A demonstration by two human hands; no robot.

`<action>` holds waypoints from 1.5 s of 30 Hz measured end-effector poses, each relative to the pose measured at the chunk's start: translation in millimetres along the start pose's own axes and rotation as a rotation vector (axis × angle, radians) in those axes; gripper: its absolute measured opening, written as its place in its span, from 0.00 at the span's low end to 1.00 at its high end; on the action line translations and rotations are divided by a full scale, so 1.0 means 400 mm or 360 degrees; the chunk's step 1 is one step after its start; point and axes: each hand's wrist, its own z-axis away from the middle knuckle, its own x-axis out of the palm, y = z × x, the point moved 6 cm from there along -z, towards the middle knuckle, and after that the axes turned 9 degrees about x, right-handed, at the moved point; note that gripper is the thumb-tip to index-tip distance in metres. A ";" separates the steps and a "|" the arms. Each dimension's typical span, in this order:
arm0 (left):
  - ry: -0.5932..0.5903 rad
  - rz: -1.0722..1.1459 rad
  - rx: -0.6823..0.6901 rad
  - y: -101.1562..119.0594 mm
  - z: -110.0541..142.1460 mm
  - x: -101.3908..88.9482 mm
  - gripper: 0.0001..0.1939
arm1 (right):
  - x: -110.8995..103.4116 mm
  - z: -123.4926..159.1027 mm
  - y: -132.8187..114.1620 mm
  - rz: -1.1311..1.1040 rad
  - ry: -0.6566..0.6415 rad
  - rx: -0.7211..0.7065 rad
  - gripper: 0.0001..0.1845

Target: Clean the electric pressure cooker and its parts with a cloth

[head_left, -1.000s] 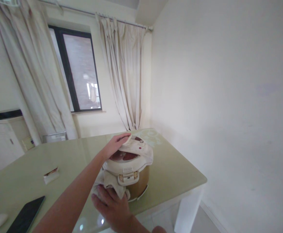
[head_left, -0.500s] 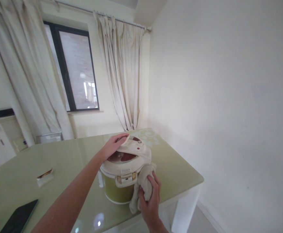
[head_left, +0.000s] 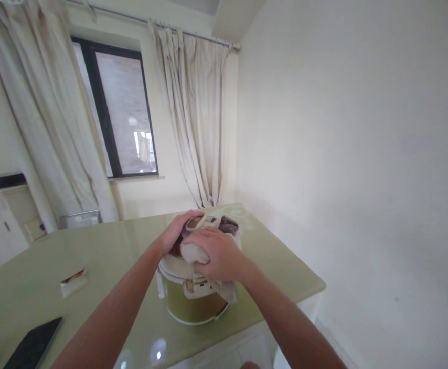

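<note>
A rice cooker (head_left: 195, 307) with a green body and a cream lid stands upright near the table's front edge. My left hand (head_left: 177, 230) grips the top of its lid from the left, beside the raised handle; some of the fingers are hidden behind it. In my right hand (head_left: 221, 251) is a pale cleaning cloth (head_left: 195, 252), bunched under the fingers and pressed on the lid. Part of the cloth hangs over the cooker's front right side. My right hand covers much of the lid and part of the front latch.
The cooker rests on a glossy green table (head_left: 127, 266). A dark phone-like slab (head_left: 34, 343) lies at the front left, with a small white packet (head_left: 73, 279) beyond it. A white wall (head_left: 342, 154) rises on the right, and curtains (head_left: 196, 113) hang at the back.
My right hand has moved up and left with the cloth, from the cooker's right side onto the lid. My left hand stays on the lid.
</note>
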 end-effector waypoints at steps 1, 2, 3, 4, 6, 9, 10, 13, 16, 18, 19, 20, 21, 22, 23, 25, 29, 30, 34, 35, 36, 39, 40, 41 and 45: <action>-0.0002 0.0026 0.0000 -0.002 -0.001 -0.003 0.33 | 0.007 -0.025 -0.011 -0.0045 -0.0106 -0.0124 0.27; -0.0005 0.0038 0.0010 -0.002 -0.002 -0.005 0.32 | 0.014 -0.041 -0.019 -0.0109 -0.0202 -0.0250 0.26; -0.0002 0.0039 0.0027 -0.001 -0.002 -0.007 0.31 | 0.019 -0.047 -0.024 -0.0187 -0.0286 -0.0369 0.25; 0.0002 0.0026 0.0045 0.001 -0.002 -0.009 0.30 | 0.022 -0.044 -0.023 -0.0273 -0.0356 -0.0466 0.24; 0.0023 -0.0030 0.0081 0.007 -0.001 -0.011 0.28 | 0.014 -0.016 -0.006 -0.0451 -0.0441 -0.0568 0.21; 0.0062 -0.0098 0.0120 0.015 0.002 -0.011 0.26 | -0.027 0.058 0.057 -0.0644 -0.0326 -0.0487 0.19; 0.0069 -0.0094 0.0118 0.016 0.003 -0.010 0.26 | -0.046 0.086 0.086 -0.0669 -0.0216 -0.0415 0.19; 0.0084 -0.0051 0.0058 0.007 0.007 -0.006 0.28 | -0.091 0.172 0.176 -0.0662 0.0161 -0.0179 0.19; 0.0091 -0.0067 0.0024 0.002 0.009 -0.004 0.29 | -0.115 0.235 0.261 -0.0656 0.0596 0.0204 0.21; 0.0103 -0.0088 0.0023 0.004 0.010 -0.004 0.29 | -0.120 0.258 0.288 -0.0628 0.0887 0.0439 0.22; 0.0112 -0.0097 0.0023 0.005 0.011 -0.004 0.29 | -0.115 0.256 0.281 -0.0586 0.0946 0.0459 0.23; 0.0116 -0.0107 0.0023 0.007 0.011 -0.004 0.28 | -0.106 0.242 0.258 -0.0514 0.0918 0.0398 0.24; 0.0115 -0.0121 0.0033 0.009 0.010 -0.003 0.28 | -0.093 0.217 0.223 -0.0409 0.0815 0.0286 0.25; 0.0108 -0.0138 0.0054 0.012 0.009 -0.003 0.27 | -0.076 0.187 0.185 -0.0275 0.0671 0.0168 0.26; 0.0100 -0.0156 0.0076 0.015 0.008 -0.002 0.26 | -0.060 0.154 0.149 -0.0127 0.0541 0.0086 0.27; 0.0072 -0.0204 0.0107 0.017 0.006 -0.001 0.25 | -0.045 0.082 0.108 0.0153 0.0396 0.0116 0.27; 0.0034 -0.0309 0.0120 0.015 0.005 -0.001 0.27 | -0.052 -0.064 0.159 0.0413 0.0238 0.0529 0.18; 0.0021 -0.0306 0.0116 0.015 0.006 0.001 0.27 | -0.055 -0.093 0.192 0.0373 0.0188 0.0633 0.16; 0.0035 -0.0329 0.0093 0.020 0.008 0.002 0.29 | -0.065 -0.152 0.323 -0.0082 0.0093 0.0862 0.08; 0.0053 -0.0361 0.0095 0.023 0.008 0.001 0.29 | -0.066 -0.155 0.344 -0.0174 0.0087 0.0857 0.08; 0.0071 -0.0394 0.0100 0.027 0.008 0.000 0.28 | -0.069 -0.153 0.360 -0.0240 0.0089 0.0836 0.10; 0.0085 -0.0459 0.0117 0.035 0.007 0.000 0.27 | -0.075 -0.123 0.387 -0.0402 0.0139 0.0786 0.14; 0.0083 -0.0473 0.0124 0.037 0.007 0.000 0.27 | -0.077 -0.104 0.393 -0.0449 0.0167 0.0781 0.13; 0.0080 -0.0482 0.0131 0.039 0.007 0.001 0.27 | -0.080 -0.082 0.398 -0.0486 0.0193 0.0783 0.12; 0.0084 -0.0481 0.0145 0.041 0.008 0.002 0.27 | -0.100 0.031 0.416 -0.0655 0.0247 0.0713 0.18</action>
